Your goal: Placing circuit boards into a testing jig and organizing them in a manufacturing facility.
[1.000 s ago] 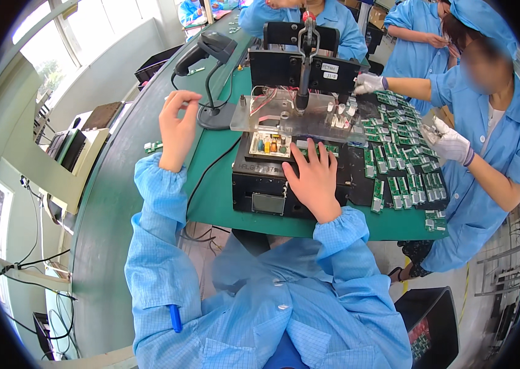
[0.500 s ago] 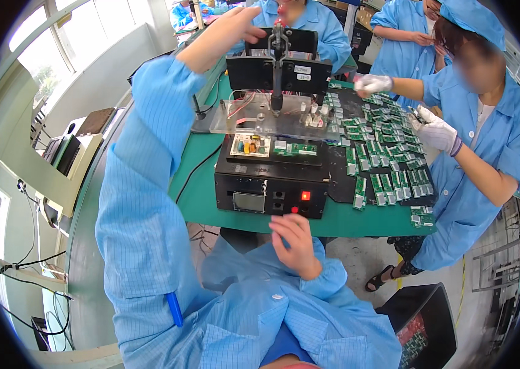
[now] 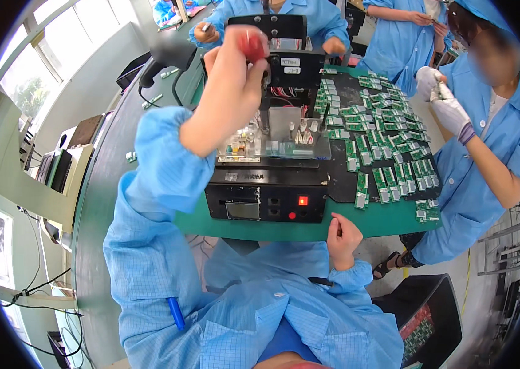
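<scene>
Left hand (image 3: 235,80) raised, clenched on red knob (image 3: 252,43) of lever, right hand (image 3: 343,237) loosely curled — empty — just below black tester (image 3: 266,200) at desk (image 3: 389,221) edge

Small white rectangular label (image 3: 290,61) with dark print on the upper black block of the test fixture (image 3: 266,200), another white one (image 3: 294,70) just below it. Pale label strip (image 3: 243,176) along the fixture's top front edge. Small grey rectangular screen (image 3: 242,211) on its black front face, left of a lit red square button (image 3: 302,201). Dark monitors (image 3: 57,169) on the left bench, edge-on, screens not readable.
</scene>
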The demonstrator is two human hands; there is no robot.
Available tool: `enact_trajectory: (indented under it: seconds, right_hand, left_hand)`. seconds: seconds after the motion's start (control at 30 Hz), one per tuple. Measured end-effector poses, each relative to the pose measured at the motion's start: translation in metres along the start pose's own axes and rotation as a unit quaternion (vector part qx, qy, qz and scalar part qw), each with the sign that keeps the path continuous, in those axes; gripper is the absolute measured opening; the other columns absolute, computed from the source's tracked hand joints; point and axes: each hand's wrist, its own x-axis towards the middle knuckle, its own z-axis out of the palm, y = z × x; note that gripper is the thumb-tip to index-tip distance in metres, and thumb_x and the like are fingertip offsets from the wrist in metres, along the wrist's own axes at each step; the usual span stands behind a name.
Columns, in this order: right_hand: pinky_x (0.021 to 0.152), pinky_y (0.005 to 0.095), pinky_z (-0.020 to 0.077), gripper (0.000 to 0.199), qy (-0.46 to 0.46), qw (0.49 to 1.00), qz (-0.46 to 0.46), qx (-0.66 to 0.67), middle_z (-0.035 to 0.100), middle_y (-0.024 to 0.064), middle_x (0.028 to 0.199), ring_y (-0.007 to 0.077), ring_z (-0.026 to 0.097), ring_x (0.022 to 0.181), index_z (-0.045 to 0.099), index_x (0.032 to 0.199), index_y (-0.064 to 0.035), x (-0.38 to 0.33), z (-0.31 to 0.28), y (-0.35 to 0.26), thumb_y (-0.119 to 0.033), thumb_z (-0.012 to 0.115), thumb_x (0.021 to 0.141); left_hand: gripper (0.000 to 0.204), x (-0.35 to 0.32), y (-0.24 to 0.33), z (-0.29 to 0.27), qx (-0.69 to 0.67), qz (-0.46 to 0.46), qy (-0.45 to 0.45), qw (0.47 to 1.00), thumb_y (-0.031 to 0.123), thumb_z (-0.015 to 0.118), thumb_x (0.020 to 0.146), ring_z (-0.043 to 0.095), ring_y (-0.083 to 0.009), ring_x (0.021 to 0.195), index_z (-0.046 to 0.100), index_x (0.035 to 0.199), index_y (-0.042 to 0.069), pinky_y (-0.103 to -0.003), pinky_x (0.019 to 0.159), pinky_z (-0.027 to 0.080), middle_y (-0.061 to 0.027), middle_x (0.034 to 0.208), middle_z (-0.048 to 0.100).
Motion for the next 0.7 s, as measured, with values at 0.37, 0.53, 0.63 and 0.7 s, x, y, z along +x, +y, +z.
enact_trajectory:
  seconds: [0.37,0.53,0.63,0.7]
  right_hand:
    - [0.055,0.0346,0.0473,0.012,-0.048,0.997,0.044,-0.042,0.063,0.0065,0.066,0.0218,0.061,0.059,0.073,0.093,-0.0097,-0.001,-0.001,-0.004,-0.012,0.065,0.084]
    - [0.051,0.0315,0.043,0.01,-0.044,0.998,0.003,-0.054,0.061,0.0059,0.064,0.0179,0.056,0.054,0.072,0.09,-0.0059,0.003,-0.001,-0.006,-0.009,0.065,0.083]
    - [0.046,0.0269,0.0381,0.008,-0.045,0.998,0.016,-0.037,0.058,0.0052,0.06,0.0119,0.051,0.049,0.071,0.088,-0.0013,0.005,-0.002,-0.006,-0.005,0.067,0.083]
    - [0.045,0.0259,0.0371,0.008,-0.06,0.997,0.053,-0.017,0.058,0.0045,0.06,0.0099,0.05,0.049,0.071,0.089,-0.001,0.01,-0.002,-0.009,-0.006,0.068,0.083]
  left_hand:
    - [0.05,-0.076,-0.015,0.009,-0.033,0.085,0.126,0.988,-0.014,0.052,0.071,0.058,-0.0321,0.104,0.055,0.117,0.006,-0.039,0.085,0.046,-0.0114,0.114,0.058]
    - [0.016,-0.076,-0.021,0.006,0.02,0.05,-0.187,0.981,0.004,0.06,0.081,0.063,-0.0307,0.069,0.064,0.097,0.004,-0.039,0.057,0.05,-0.0113,0.085,0.062]
    - [0.014,-0.059,-0.023,0.016,0.057,0.053,-0.229,0.97,0.011,0.063,0.086,0.062,-0.0288,0.067,0.065,0.099,0.005,-0.038,0.06,0.051,-0.0094,0.083,0.062]
    - [0.014,-0.054,-0.03,0.024,0.067,0.043,-0.247,0.966,0.014,0.063,0.087,0.063,-0.0297,0.069,0.066,0.098,0.007,-0.039,0.061,0.051,-0.009,0.083,0.062]
